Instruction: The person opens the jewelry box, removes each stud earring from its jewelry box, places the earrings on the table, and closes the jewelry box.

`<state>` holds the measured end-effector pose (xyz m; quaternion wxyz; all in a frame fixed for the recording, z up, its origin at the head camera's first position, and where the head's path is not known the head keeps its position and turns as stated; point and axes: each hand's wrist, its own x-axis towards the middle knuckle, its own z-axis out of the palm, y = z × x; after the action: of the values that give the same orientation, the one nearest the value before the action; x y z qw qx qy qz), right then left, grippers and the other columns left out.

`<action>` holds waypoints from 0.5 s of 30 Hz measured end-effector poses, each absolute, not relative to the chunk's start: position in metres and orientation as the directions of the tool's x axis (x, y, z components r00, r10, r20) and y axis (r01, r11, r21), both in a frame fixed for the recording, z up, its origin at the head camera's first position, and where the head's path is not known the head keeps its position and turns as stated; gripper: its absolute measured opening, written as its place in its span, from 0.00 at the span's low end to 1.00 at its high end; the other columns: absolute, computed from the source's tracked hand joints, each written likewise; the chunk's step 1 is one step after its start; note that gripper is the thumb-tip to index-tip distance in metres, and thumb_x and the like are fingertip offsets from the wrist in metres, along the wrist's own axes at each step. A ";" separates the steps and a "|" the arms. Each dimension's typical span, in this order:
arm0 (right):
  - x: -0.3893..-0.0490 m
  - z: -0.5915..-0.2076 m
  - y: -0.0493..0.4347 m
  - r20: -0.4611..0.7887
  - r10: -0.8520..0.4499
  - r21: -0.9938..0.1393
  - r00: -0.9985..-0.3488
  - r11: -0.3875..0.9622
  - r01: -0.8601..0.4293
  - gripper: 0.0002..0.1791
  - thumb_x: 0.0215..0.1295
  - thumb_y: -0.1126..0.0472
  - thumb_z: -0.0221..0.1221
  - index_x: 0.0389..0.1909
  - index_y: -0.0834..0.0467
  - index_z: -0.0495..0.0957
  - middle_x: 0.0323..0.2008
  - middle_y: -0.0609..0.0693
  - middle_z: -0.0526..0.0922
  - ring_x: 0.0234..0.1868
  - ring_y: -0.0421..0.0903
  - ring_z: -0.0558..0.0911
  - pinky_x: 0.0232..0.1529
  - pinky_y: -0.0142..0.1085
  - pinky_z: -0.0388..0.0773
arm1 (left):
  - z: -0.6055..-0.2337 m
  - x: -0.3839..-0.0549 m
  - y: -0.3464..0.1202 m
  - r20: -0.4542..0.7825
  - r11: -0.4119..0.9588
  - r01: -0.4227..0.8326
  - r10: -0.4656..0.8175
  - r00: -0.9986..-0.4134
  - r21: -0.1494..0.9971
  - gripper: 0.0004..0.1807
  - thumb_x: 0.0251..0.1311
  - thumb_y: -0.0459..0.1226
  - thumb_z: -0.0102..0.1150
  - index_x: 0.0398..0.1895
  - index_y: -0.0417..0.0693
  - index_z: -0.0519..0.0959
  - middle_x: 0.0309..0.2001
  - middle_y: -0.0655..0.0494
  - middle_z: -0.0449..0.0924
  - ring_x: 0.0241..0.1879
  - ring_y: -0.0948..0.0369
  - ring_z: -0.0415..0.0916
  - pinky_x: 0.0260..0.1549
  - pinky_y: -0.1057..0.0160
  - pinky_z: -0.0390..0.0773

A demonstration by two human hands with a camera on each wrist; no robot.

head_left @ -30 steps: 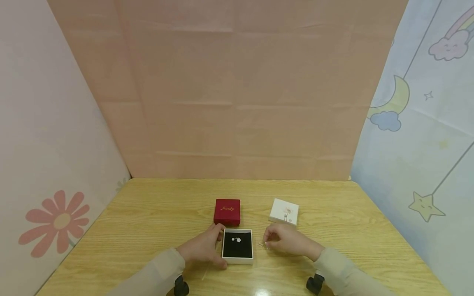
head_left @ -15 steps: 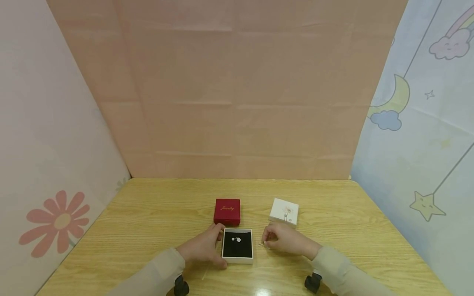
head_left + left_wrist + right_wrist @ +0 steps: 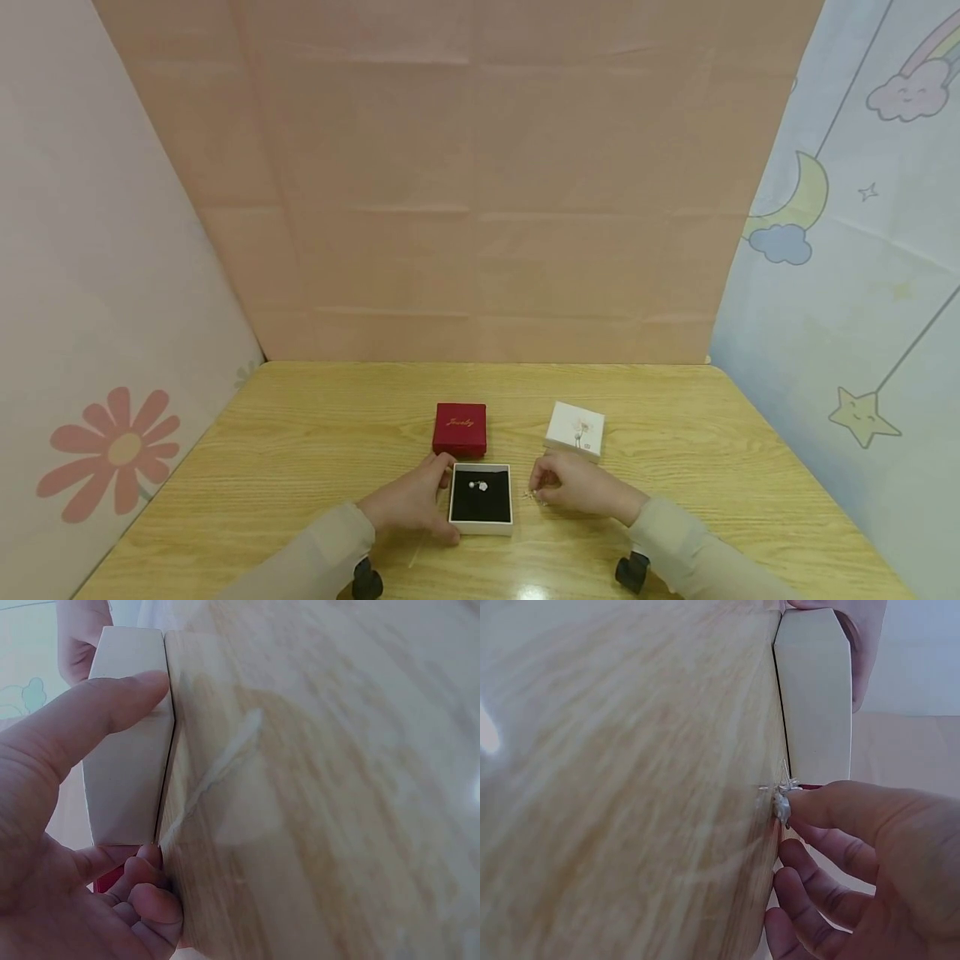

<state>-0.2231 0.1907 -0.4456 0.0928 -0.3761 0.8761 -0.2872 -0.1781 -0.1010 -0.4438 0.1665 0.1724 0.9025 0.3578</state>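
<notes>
A white jewelry box [image 3: 482, 528] stands uncovered on the table, lined with black padding. On the padding lies a small ornament [image 3: 478, 485] with a pearl-like ball and a white flower. My left hand [image 3: 411, 498] holds the box from its left side, thumb along the near wall [image 3: 127, 787] and fingers round the far corner. To the right of the box, my right hand [image 3: 581, 483] is low over the table. Its thumb and forefinger pinch a small silvery piece of jewelry [image 3: 782, 805] at the table surface; its exact shape is partly hidden by the fingertips.
A red box [image 3: 461, 427] with gold lettering sits just behind the white one. Beyond my right hand lies a white lid [image 3: 576, 428] printed with flowers. A thin pale strip [image 3: 225, 761] lies on the wooden table [image 3: 300, 442] by my left hand.
My right hand has shifted very slightly left, its fingers still at the small silvery piece. The left hand and the boxes stay where they were.
</notes>
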 end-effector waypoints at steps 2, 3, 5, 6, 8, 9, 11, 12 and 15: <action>-0.223 -0.445 0.190 0.052 -0.713 -0.571 -0.699 0.553 -0.607 0.04 0.60 0.65 0.64 0.30 0.53 0.80 0.33 0.41 0.78 0.34 0.31 0.74 0.37 0.29 0.75 | -0.444 -0.178 -0.101 -0.176 0.685 0.194 0.430 -0.885 0.702 0.46 0.31 0.43 0.82 0.55 0.48 0.65 0.48 0.55 0.67 0.50 0.56 0.68 0.50 0.53 0.73; -0.223 -0.445 0.191 0.053 -0.714 -0.569 -0.698 0.553 -0.608 0.04 0.59 0.65 0.64 0.30 0.54 0.80 0.33 0.41 0.78 0.34 0.31 0.74 0.37 0.29 0.75 | -0.444 -0.178 -0.101 -0.175 0.685 0.194 0.430 -0.885 0.702 0.46 0.31 0.43 0.82 0.55 0.48 0.65 0.48 0.55 0.67 0.50 0.56 0.68 0.50 0.53 0.73; -0.223 -0.445 0.190 0.055 -0.717 -0.566 -0.695 0.551 -0.613 0.04 0.59 0.66 0.64 0.30 0.54 0.80 0.33 0.41 0.78 0.35 0.32 0.74 0.39 0.29 0.76 | -0.444 -0.178 -0.101 -0.174 0.686 0.196 0.431 -0.886 0.701 0.45 0.31 0.43 0.82 0.55 0.48 0.65 0.48 0.55 0.67 0.50 0.57 0.68 0.50 0.53 0.73; -0.223 -0.445 0.190 0.056 -0.718 -0.567 -0.694 0.549 -0.614 0.04 0.59 0.66 0.64 0.30 0.54 0.80 0.33 0.42 0.78 0.35 0.32 0.74 0.39 0.29 0.76 | -0.444 -0.178 -0.101 -0.174 0.685 0.196 0.431 -0.886 0.701 0.45 0.30 0.43 0.82 0.55 0.48 0.65 0.47 0.56 0.67 0.50 0.57 0.68 0.50 0.53 0.73; -0.223 -0.445 0.191 0.060 -0.722 -0.570 -0.690 0.542 -0.617 0.04 0.59 0.66 0.64 0.30 0.54 0.80 0.32 0.42 0.77 0.35 0.32 0.74 0.39 0.29 0.75 | -0.444 -0.178 -0.102 -0.174 0.686 0.196 0.431 -0.885 0.701 0.45 0.30 0.43 0.82 0.55 0.49 0.65 0.47 0.55 0.67 0.49 0.57 0.68 0.49 0.53 0.73; -0.223 -0.445 0.191 0.061 -0.723 -0.572 -0.689 0.540 -0.617 0.04 0.59 0.66 0.64 0.30 0.54 0.80 0.32 0.42 0.77 0.35 0.32 0.74 0.38 0.29 0.75 | -0.444 -0.178 -0.102 -0.174 0.686 0.197 0.432 -0.885 0.701 0.45 0.30 0.43 0.82 0.55 0.49 0.65 0.47 0.55 0.67 0.49 0.57 0.68 0.49 0.53 0.73; -0.223 -0.444 0.191 0.064 -0.725 -0.577 -0.686 0.534 -0.618 0.04 0.59 0.66 0.64 0.30 0.53 0.80 0.32 0.42 0.77 0.35 0.33 0.74 0.38 0.29 0.75 | -0.444 -0.178 -0.102 -0.175 0.687 0.195 0.430 -0.885 0.700 0.45 0.30 0.44 0.82 0.55 0.49 0.65 0.47 0.55 0.67 0.49 0.57 0.68 0.49 0.53 0.73; -0.223 -0.444 0.191 0.062 -0.724 -0.581 -0.687 0.534 -0.615 0.04 0.59 0.66 0.64 0.30 0.53 0.79 0.32 0.43 0.77 0.35 0.33 0.74 0.38 0.29 0.75 | -0.444 -0.178 -0.102 -0.176 0.687 0.195 0.430 -0.886 0.701 0.45 0.30 0.44 0.82 0.55 0.49 0.65 0.47 0.55 0.67 0.48 0.57 0.68 0.49 0.53 0.73; -0.222 -0.442 0.191 0.062 -0.723 -0.581 -0.688 0.534 -0.614 0.04 0.59 0.66 0.64 0.30 0.53 0.79 0.33 0.44 0.77 0.34 0.33 0.74 0.37 0.29 0.75 | -0.444 -0.178 -0.101 -0.178 0.686 0.190 0.428 -0.886 0.702 0.45 0.30 0.43 0.82 0.55 0.49 0.65 0.47 0.55 0.67 0.48 0.57 0.68 0.49 0.53 0.73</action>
<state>-0.2221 0.1906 -0.4422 0.0933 -0.3839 0.8708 -0.2926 -0.1775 -0.1013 -0.4437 0.1663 0.1712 0.9031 0.3571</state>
